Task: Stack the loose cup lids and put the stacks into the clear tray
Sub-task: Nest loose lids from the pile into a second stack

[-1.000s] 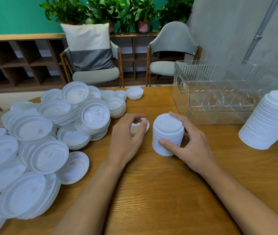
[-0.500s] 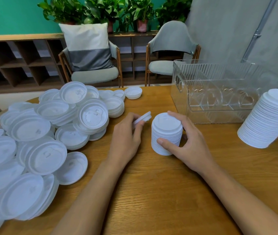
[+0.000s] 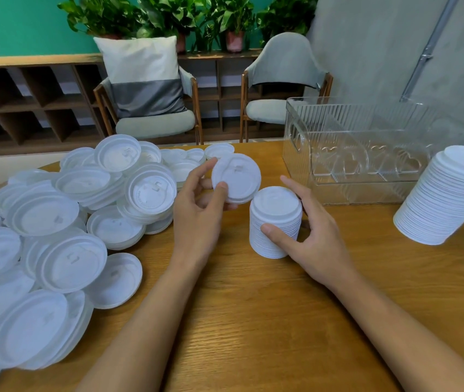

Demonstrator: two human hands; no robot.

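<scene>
Lids (image 3: 69,261) of thin, milky plastic, round with raised rims, lie heaped and overlapping on the left of the wood-grain table (image 3: 253,321) in the head view. The left hand (image 3: 196,213) pinches an opaque white held lid (image 3: 237,176) by its edge, thumb on the face and fingers curled behind. The lid is lifted and tilted toward the camera, just up and left of the stack (image 3: 274,222). That short, ridged white stack stands upright on the table. The right hand (image 3: 312,239) grips it, thumb pressed on the near side and fingers curved round the back. Behind it to the right sits the clear tray (image 3: 352,176), with ribbed walls and heart-shaped cut-outs in its dividers. A tall stack (image 3: 448,196) leans at the right edge, near the tray's front corner.
</scene>
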